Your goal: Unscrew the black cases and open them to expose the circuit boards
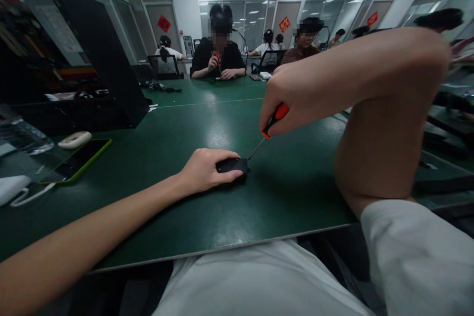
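Black, boxy, apparently hard plastic: the small casing (232, 164) sits at the near-middle of the counter (192, 123), short edges squared, a little nub at its right end. Your left hand (202, 169) pinches it, thumb along the near side, fingers along the far side. Your right hand (283, 96) is curled round the orange-and-black handle of the screwdriver (282, 111), its thin metal shaft slanting down to the casing's right end. Tip looks to be touching; seat too small to tell.

Risks, as I judge them: the slanted shaft could skid off, marking the casing or jabbing your left thumb, which lies close to the tip. Your right wrist is sharply bent under a raised elbow, so pressure may come sideways and chew a screw head. Smooth faces could let the casing twist in a light pinch.

Outward: counter green, smooth, glossy under the lights. Left, a phone (87, 158) with a lime-green edge; beyond it, an open-sided black computer case (107, 54), angular. Across from you, a co-worker in black (202, 57).
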`<action>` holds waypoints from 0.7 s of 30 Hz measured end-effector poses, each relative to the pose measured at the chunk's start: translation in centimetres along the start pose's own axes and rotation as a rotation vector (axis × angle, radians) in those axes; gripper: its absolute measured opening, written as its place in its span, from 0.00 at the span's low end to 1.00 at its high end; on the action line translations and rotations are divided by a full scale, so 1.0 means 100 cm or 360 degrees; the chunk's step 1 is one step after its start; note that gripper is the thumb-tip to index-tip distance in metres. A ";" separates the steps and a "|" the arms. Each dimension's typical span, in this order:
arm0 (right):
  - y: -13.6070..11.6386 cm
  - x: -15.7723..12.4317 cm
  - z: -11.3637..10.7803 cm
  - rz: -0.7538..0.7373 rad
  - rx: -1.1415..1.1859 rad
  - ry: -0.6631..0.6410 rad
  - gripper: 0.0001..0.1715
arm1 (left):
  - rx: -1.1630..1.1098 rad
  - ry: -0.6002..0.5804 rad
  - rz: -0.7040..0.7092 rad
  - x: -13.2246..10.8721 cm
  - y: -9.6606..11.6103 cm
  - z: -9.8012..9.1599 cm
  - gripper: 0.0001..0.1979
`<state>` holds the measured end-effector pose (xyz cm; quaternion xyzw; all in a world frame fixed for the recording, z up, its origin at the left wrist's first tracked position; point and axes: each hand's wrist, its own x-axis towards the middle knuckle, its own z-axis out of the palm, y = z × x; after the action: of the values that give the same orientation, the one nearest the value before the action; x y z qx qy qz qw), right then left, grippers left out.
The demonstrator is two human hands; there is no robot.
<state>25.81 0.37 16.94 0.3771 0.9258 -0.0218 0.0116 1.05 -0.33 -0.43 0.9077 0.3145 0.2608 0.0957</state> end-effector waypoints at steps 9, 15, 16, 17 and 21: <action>-0.022 0.014 -0.004 -0.0087 -0.0100 -0.0343 0.05 | -0.0031 0.0025 0.0059 0.001 0.000 0.000 0.18; -0.013 0.022 -0.004 -0.0150 0.0087 -0.0350 0.10 | -0.0002 0.0016 0.0088 0.000 -0.001 0.000 0.18; -0.011 0.023 -0.004 -0.0179 0.0133 -0.0352 0.12 | 0.0005 0.0018 0.0094 0.000 -0.001 0.000 0.18; -0.008 0.023 -0.003 -0.0215 0.0146 -0.0357 0.12 | 0.0011 0.0022 0.0102 0.000 -0.001 0.001 0.18; 0.008 0.018 0.002 -0.0363 0.0027 -0.0364 0.12 | 0.0038 0.0025 0.0140 -0.001 -0.001 0.001 0.18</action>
<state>25.06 2.21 16.62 0.2648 0.9550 -0.0736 0.1113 0.99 -0.28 -0.59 0.9197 0.2780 0.2682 0.0709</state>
